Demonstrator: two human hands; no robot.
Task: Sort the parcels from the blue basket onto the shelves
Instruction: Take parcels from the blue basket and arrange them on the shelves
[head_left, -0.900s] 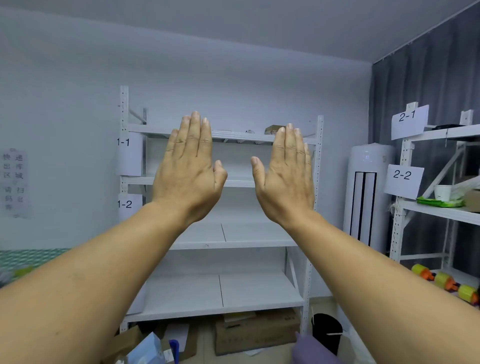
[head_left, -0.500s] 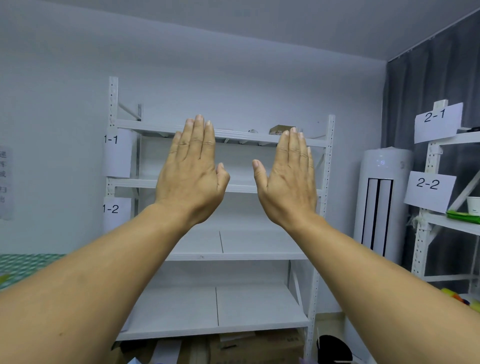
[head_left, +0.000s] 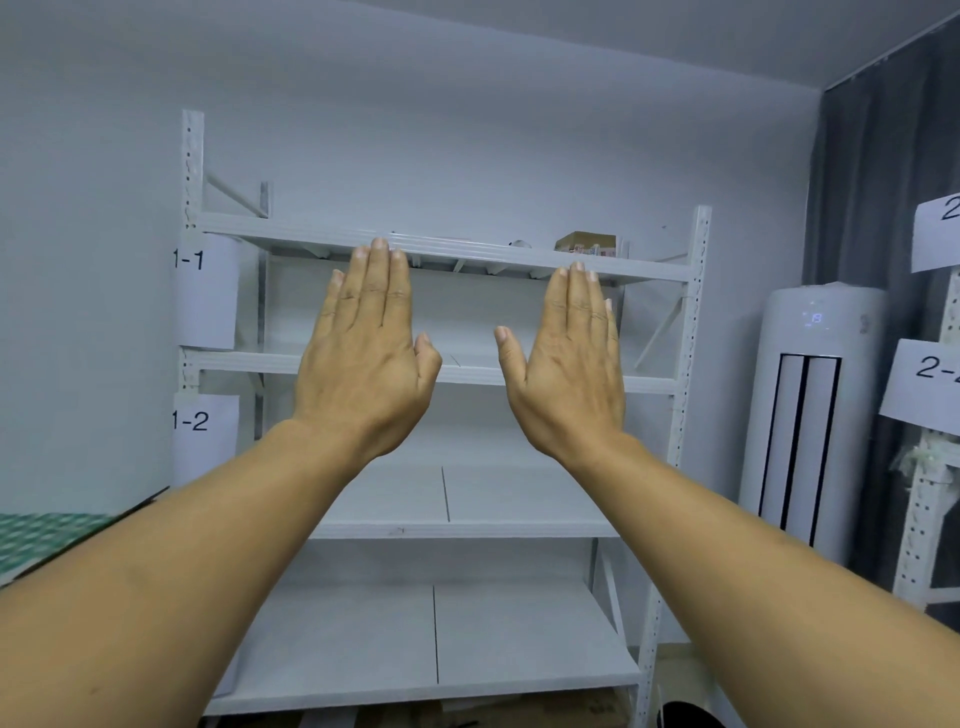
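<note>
A: Parcel?
B: Small brown box (head_left: 584, 243), top tier of white shelf unit (head_left: 447, 530), rt side.
A: Hands?
B: Both up in front of it: left hand (head_left: 363, 358) & right hand (head_left: 569, 364), backs to cam, fingers straight, holding nothing.

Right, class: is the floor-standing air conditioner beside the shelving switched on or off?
On, apparently: the air conditioner shows a lit blue display near its top.

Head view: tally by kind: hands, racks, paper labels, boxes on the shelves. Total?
Hands: 2 (left hand, right hand)
Racks: 2 (centre rack, right rack)
Labels: 4 (1-1, 1-2, upper right label, lower right label)
Boxes: 1 (brown box, top shelf)
Total: 9
</note>
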